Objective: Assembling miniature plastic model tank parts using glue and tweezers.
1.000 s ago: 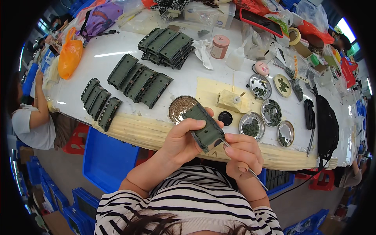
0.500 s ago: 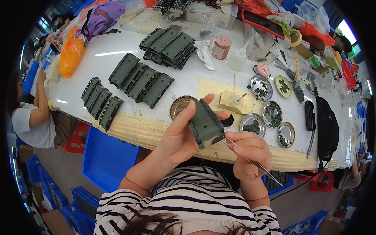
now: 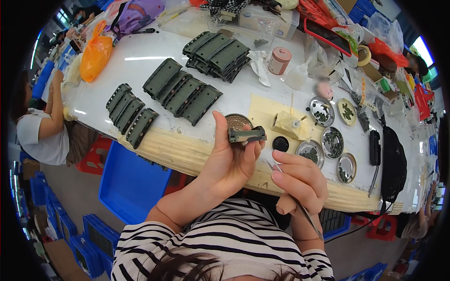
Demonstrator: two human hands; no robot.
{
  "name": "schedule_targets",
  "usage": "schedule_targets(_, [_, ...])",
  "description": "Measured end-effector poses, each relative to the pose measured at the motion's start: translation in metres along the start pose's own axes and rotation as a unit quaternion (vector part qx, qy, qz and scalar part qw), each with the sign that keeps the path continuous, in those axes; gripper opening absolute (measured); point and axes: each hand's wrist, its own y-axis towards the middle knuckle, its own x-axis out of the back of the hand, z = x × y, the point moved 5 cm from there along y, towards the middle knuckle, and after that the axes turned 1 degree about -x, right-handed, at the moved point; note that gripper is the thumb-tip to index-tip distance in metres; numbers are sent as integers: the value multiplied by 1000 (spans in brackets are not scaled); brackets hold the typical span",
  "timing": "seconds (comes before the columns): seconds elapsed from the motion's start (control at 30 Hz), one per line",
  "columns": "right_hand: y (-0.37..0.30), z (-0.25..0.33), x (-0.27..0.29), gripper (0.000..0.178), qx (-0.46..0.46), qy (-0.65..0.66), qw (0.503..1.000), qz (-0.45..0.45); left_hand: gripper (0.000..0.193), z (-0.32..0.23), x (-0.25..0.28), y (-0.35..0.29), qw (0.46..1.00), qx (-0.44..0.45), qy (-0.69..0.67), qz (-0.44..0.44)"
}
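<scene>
My left hand [image 3: 222, 168] grips a small curved dark green panel [image 3: 247, 136], tilted so that its narrow edge faces me. Fingers lie behind and under the panel, and the thumb stands up at its left end. A pair of metal tweezers [image 3: 307, 218] is pinched in my right hand [image 3: 302, 180], just right of the panel and lower. The tweezer tips point up and left, apart from the panel; whether they hold anything is too small to tell. Behind the panel sits a round dish of brown grains [image 3: 238, 122], partly hidden.
Green curved panels lie in rows [image 3: 180, 91] and a stack [image 3: 216, 52] to the left. Metal dishes of small green pieces [image 3: 333, 143] stand at right, near a yellow block [image 3: 291, 125]. A blue bin [image 3: 133, 187] sits below the table edge. A co-worker [image 3: 42, 136] sits left.
The panel has turned from showing its broad face to showing its edge. The tweezer tips have come away from its corner. The whole view has shifted slightly.
</scene>
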Motion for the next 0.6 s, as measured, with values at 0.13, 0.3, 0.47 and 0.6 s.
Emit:
schedule_targets(0.13, [3,-4,-1,41,5,-31,1000,4,61,1,-1,1,999,-21,27,-33])
schedule_targets(0.3, [4,-5,-3,41,2,-37,999,4,60,0,0,1,999,-19,32,-28])
schedule_targets(0.47, [4,-13,1,31,-38,-1,999,-14,53,-24,-4,-12,984,-111,137,26])
schedule_targets(0.6, [-15,-42,-16,13,-305,112,946,4,48,-52,-19,-36,892,-325,314,-5])
